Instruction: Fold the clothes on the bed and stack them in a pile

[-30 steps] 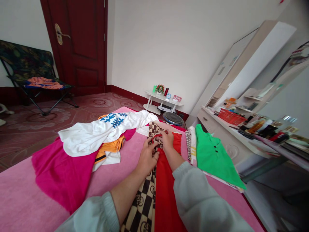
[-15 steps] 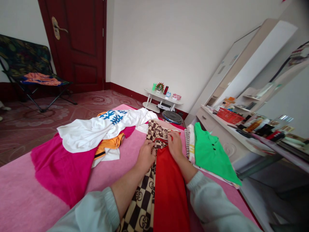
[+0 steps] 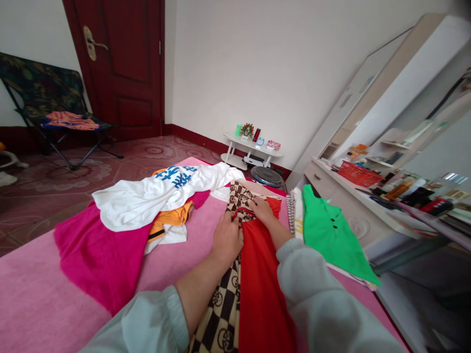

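Note:
A long garment (image 3: 259, 274), half red and half brown-and-beige checkered, lies lengthwise before me on the pink bed cover (image 3: 184, 264). My left hand (image 3: 228, 235) is closed at its red-trimmed edge, with the fingertips curled on the cloth. My right hand (image 3: 264, 211) lies across the patterned upper part, fingers stretched toward the left and resting on the fabric. To the left, a white shirt (image 3: 125, 203) with blue print covers part of a magenta garment (image 3: 99, 255) and an orange one (image 3: 169, 218). A green top (image 3: 329, 235) lies on folded clothes at the right.
A white dresser (image 3: 331, 196) with a red basket (image 3: 358, 174) and bottles stands along the right side. Beyond the bed are a low white table (image 3: 253, 145) and a round dark-topped object (image 3: 267, 175). A folding chair (image 3: 69, 122) stands by the red door (image 3: 125, 63).
My right hand has moved left across the patterned cloth, from the red corner toward the middle. My left hand stays near the trimmed edge. The view has shifted slightly.

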Tool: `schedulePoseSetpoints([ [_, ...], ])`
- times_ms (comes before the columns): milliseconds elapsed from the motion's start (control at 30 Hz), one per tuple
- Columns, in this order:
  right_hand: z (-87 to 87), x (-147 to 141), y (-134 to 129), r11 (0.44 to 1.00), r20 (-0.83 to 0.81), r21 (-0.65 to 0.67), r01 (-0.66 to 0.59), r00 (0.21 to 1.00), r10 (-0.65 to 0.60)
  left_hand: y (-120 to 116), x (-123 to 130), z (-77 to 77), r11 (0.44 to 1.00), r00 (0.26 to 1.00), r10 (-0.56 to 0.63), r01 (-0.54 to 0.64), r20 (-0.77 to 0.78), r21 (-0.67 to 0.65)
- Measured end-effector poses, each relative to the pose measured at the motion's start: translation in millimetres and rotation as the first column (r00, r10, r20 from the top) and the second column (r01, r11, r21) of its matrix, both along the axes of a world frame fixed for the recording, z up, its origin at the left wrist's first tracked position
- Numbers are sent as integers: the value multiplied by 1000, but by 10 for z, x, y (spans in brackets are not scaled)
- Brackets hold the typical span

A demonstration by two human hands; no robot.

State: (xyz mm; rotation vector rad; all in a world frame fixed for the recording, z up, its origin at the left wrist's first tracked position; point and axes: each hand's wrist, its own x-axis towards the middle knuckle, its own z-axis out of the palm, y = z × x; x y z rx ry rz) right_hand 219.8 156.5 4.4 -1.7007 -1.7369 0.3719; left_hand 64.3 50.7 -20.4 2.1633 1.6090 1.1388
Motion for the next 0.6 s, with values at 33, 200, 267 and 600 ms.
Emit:
schedulePoseSetpoints([
  [33, -20, -12, -63, 1000, 22, 27, 14, 1000, -14, -11, 0, 8, 1000, 1000, 8, -8, -18, -2],
  [200, -132, -33, -324, 990, 272, 138, -41, 962, 2, -28, -4, 22, 1000, 999, 20, -21, -49, -10],
  [267, -154, -19, -359, 990, 360, -50, -128, 923, 138, -21, -10, 19, 1000, 999, 13, -15, -47, -24],
  [600, 113, 112, -1460, 949, 204, 92, -302, 938, 279, 91, -100, -79, 999, 999, -53, 53, -5, -9],
])
